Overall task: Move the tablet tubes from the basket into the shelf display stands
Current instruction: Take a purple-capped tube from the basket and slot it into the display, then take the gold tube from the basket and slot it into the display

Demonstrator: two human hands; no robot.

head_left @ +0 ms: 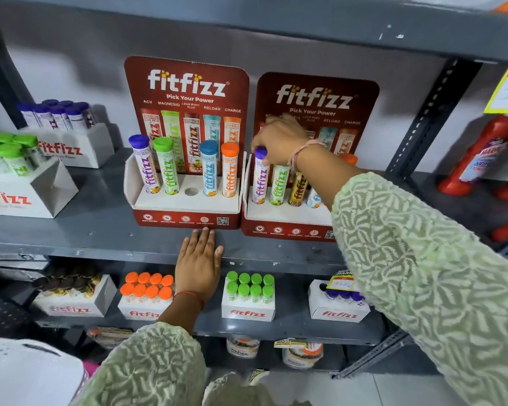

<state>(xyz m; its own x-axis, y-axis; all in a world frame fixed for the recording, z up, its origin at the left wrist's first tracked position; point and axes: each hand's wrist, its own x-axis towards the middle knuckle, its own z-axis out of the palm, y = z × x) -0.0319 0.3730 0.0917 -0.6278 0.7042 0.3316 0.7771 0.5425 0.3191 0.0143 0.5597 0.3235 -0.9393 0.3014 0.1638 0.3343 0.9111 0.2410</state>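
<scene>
Two red display stands sit side by side on the grey shelf. The left stand (pixel 185 200) holds purple, green, blue and orange capped tubes, with its middle hole (pixel 191 191) bare. The right stand (pixel 288 221) holds a purple-capped tube (pixel 260 177), a green tube (pixel 279 183), a gold tube (pixel 297 190) and a blue tube partly hidden by my sleeve. My right hand (pixel 279 139) rests on the purple tube's cap, fingers curled over it. My left hand (pixel 200 259) lies flat and open on the shelf edge, below the left stand. The basket is not clearly in view.
White cartons of tubes stand at the left of the shelf (pixel 30 183) and on the lower shelf, orange caps (pixel 147 288) and green caps (pixel 250 288). Red bottles (pixel 481 159) stand at the right. A dark slotted upright (pixel 428 118) borders the right stand.
</scene>
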